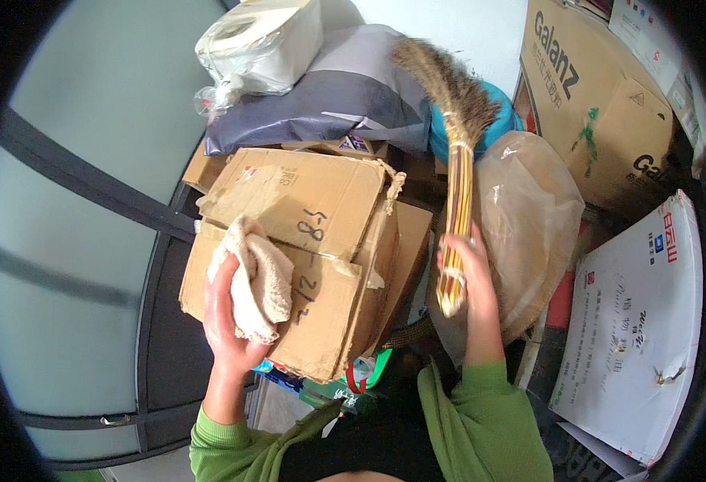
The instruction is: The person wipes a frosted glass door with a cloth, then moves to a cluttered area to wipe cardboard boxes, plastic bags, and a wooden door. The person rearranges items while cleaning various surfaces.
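Observation:
My left hand [226,319] grips a crumpled, pale terry cloth [259,280] over the near left part of a worn cardboard box [323,211]. The closed, creased top flaps of this box bear handwritten marks. In my right hand [476,259] is a short straw hand broom [458,181], held by its bound, striped stalk handle. Its brown bristles point up and away from me, in front of a blue round object [494,114]. Whether the cloth touches the box, I cannot tell.
Behind the box lies a grey plastic-wrapped bundle [329,102] with a bagged white container [262,48] on it. A translucent plastic bag [527,223] stands right of the broom. Larger cartons [600,108] and a white printed box [630,331] line the right. Dark-framed frosted panels [76,241] are left.

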Motion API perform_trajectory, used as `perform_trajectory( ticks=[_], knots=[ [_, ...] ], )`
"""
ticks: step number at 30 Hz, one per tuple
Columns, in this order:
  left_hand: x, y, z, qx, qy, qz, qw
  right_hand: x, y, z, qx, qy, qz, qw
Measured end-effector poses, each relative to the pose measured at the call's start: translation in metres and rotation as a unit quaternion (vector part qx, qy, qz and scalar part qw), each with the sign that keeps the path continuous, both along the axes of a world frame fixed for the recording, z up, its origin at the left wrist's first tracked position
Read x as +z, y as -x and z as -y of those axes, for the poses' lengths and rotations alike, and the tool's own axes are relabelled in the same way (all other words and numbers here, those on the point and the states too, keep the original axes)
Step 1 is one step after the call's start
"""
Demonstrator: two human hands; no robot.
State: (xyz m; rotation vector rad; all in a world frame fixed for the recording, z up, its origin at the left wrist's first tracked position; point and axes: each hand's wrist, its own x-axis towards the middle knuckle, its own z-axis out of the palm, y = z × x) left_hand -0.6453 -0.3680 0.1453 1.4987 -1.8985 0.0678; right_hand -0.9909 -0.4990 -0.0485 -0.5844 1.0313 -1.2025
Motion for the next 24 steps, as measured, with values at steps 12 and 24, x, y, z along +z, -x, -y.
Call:
perform_trajectory(
  ticks=[12,24],
  knots=[
    [0.005,-0.001,0.002,-0.039,0.017,0.011,0.999,0.042,-0.026,0.131,0.008,0.204,-0.230,0.952],
    [0.007,0.004,0.004,-0.045,0.025,-0.016,0.999,-0.090,-0.040,-0.019,-0.026,0.094,-0.164,0.982]
  ],
)
